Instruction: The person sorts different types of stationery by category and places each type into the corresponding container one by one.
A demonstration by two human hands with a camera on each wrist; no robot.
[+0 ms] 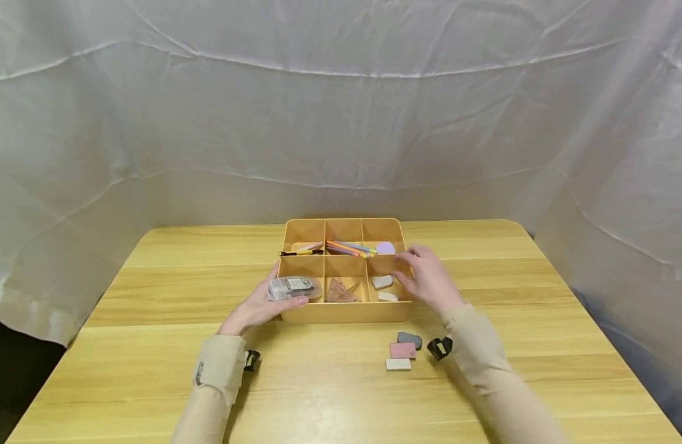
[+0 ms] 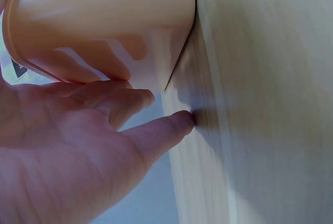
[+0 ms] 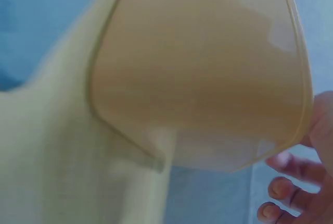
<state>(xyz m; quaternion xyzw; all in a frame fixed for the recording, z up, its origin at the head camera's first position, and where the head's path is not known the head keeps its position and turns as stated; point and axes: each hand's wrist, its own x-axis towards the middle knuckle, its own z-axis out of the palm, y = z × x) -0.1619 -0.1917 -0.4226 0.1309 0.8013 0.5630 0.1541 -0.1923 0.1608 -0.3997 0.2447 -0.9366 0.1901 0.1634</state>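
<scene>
A yellow-orange divided organizer box (image 1: 345, 312) stands on the table. My left hand (image 1: 263, 302) holds its left side, thumb over the front rim and fingers along the outer wall (image 2: 125, 31). Beside that thumb, a clear plastic case (image 1: 295, 287) lies in the front-left compartment. My right hand (image 1: 430, 277) reaches over the right wall, thumb and index finger apart above the front-right compartment. In the right wrist view, its other fingers (image 3: 291, 187) hang loosely outside the box. A whitish eraser (image 1: 382, 282) and another white eraser (image 1: 388, 296) lie in that compartment.
Transparent set squares (image 1: 341, 291) sit in the front-middle compartment. Colored pens (image 1: 349, 248), a black-and-yellow pen (image 1: 301, 253) and a lilac round piece (image 1: 385, 247) are at the back. Before the box lie grey (image 1: 410, 340), pink (image 1: 402, 350) and white (image 1: 398, 365) blocks.
</scene>
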